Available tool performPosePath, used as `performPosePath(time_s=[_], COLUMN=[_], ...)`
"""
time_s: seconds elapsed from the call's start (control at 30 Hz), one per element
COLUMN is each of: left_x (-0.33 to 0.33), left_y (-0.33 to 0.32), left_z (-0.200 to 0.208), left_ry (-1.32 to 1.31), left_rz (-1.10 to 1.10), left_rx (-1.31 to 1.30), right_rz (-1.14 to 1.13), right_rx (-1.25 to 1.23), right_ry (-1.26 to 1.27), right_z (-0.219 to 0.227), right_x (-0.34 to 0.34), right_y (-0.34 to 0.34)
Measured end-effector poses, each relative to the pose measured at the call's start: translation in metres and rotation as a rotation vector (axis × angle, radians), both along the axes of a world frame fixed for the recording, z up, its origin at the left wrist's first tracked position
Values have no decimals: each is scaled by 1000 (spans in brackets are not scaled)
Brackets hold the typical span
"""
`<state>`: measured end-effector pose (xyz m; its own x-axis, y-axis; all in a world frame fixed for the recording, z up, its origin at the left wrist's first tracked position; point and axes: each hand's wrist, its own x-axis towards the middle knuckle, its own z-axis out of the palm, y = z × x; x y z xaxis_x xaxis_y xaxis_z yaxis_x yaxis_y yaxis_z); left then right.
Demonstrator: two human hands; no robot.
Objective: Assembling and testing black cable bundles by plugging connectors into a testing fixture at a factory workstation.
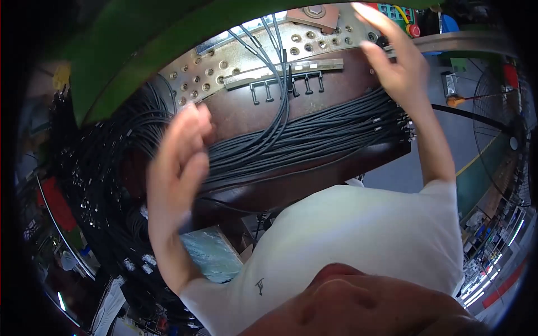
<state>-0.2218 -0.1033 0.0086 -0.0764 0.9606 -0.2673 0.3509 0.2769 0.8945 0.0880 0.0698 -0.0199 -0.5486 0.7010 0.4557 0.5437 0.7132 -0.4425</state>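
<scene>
Both hands are held wide and appear empty: in the left hand [188, 143], blurred, the thumb is parted from raised fingers, and in the right hand [400, 70] a broad gap is left between thumb and forefinger. The right is held near a red mushroom-head push button [414, 30], though whether it is touched cannot be told.

The black cables [325, 127] are laid lengthwise across the brown worktop [344, 87], between the hands and the wearer's body, probably so that they stay parallel and untangled. A few are looped up over a black comb-like plastic strip [306, 76], which is set along a metal bar [318, 65] at the edge of a perforated metal plate [241, 63]. More cables are hung in a thick mass at the left, seemingly to keep the worktop usable.
</scene>
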Motion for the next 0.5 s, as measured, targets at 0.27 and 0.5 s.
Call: performPosePath(time_s=[0.27,0.5], left_x=[37,35], left_y=[-249,-250], left_z=[-182,-171], left_ry=[849,838], left_rz=[-97,-75], left_rx=[-341,-333], right_rz=[-711,-285], right_rx=[-1002,-465], right_ry=[749,-504], right_z=[-152,-189], right_x=[186,190], right_y=[-171,-192])
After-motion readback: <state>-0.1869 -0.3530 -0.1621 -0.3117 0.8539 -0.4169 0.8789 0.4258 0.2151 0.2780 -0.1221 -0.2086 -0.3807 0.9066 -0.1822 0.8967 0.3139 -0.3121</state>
